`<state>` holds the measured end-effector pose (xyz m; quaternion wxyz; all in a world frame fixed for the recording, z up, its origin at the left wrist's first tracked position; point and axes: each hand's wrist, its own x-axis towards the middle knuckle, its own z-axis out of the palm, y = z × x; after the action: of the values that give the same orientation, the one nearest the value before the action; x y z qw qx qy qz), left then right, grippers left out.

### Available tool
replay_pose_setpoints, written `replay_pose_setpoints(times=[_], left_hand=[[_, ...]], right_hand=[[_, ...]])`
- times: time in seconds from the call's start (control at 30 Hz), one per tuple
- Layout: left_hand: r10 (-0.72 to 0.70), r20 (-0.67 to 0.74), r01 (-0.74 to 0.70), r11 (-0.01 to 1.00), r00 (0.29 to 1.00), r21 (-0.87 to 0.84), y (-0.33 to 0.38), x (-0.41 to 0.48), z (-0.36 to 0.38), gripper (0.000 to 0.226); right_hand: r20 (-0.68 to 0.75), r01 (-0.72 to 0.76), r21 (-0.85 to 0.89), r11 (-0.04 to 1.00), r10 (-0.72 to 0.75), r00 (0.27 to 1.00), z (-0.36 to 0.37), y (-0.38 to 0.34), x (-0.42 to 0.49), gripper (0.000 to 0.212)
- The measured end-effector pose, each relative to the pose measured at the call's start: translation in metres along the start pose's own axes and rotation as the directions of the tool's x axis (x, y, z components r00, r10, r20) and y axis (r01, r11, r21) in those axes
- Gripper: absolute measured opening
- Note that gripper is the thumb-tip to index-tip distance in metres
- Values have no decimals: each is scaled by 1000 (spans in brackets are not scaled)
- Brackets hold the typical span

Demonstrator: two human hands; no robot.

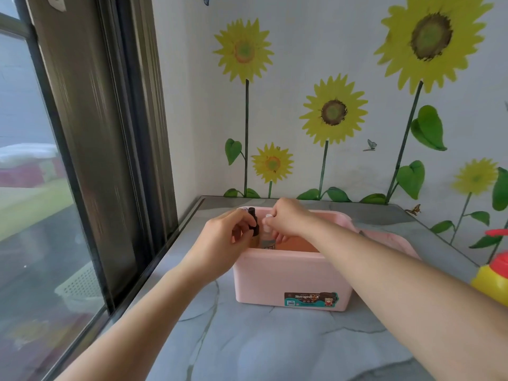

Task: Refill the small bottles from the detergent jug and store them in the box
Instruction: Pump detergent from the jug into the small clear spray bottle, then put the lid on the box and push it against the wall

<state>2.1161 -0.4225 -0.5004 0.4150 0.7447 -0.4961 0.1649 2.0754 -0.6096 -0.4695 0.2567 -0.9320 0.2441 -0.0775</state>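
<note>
At the left end of the pink box [288, 276], the left hand [220, 237] grips a dark-capped bottle [253, 220]. The right hand [288, 218] pinches the cap of a clear bottle [268, 239] beside it.

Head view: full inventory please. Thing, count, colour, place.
box: one, pink, mid-counter, open.
lid: one, pink, right of the box.
dark bottle: one, black cap, at the box's left end.
clear bottle: one, white cap, upright in the box.
jug: one, yellow, red cap, right edge.
counter: one, grey marble.
window: one, dark frame, left.
sunflower stickers: several, yellow and green, wall.
left hand: grips the dark bottle.
right hand: pinches the clear bottle's cap.
</note>
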Motion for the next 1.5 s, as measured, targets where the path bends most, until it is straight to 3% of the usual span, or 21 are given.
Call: replay_pose_setpoints(times=[0.07,0.13,0.2,0.27,0.33,0.5,0.6,0.7,0.77,0.93,1.07,1.17,1.27,1.37,1.43,1.5], left_hand=[[-4,-5,4,1000,1000,12,3,-2,-1,19],[-11,2,11,1000,1000,18,10,-3,-3,17],[-6,18,5,1000,1000,13,20,-7,-4,12],[40,6,-40,999,999,24,33,-12,-3,8],[76,-11,-76,997,997,18,41,-15,-1,9],[141,-38,-140,990,989,16,75,-20,14,13],[160,-24,-160,987,987,5,96,-23,24,17],[158,16,-158,987,987,-9,106,-24,33,17],[154,29,-154,988,988,-15,108,-24,38,18],[154,37,-153,988,987,-26,110,-21,46,18],[157,31,-156,987,987,-26,114,-16,49,18],[168,1,-168,985,986,-29,116,-9,45,17],[130,-28,-131,990,991,-54,118,-3,44,17],[46,-76,-56,988,996,-142,123,2,41,17],[-41,-131,13,978,991,-208,125,6,36,19],[-146,-189,88,955,971,-285,124,15,26,17]], right_hand=[[-55,35,-1,999,-35,998,-12,0,-10,27],[-235,124,-60,990,-135,963,-31,4,-29,22],[-494,178,-76,981,-192,848,-50,19,-52,16],[-722,217,7,976,-145,677,-66,48,-78,13],[-798,204,121,971,-27,601,-71,79,-95,18],[-651,-58,325,944,268,710,-44,139,-124,37],[-571,-185,308,933,337,749,-31,161,-140,41],[-500,-249,148,957,289,816,-24,184,-153,55],[-452,-274,-63,960,217,865,-23,199,-157,59],[-238,-183,-642,745,33,971,-10,211,-161,45],[-193,-142,-783,605,-19,981,-13,215,-154,40],[-258,-213,-740,638,22,966,-25,204,-148,40],[-461,-337,-600,725,31,887,-48,183,-142,45],[-642,-388,-373,842,68,764,-88,154,-139,40],[-758,-268,-248,931,-14,652,-112,132,-142,25],[-843,3,-134,991,-115,526,-125,106,-149,17]])
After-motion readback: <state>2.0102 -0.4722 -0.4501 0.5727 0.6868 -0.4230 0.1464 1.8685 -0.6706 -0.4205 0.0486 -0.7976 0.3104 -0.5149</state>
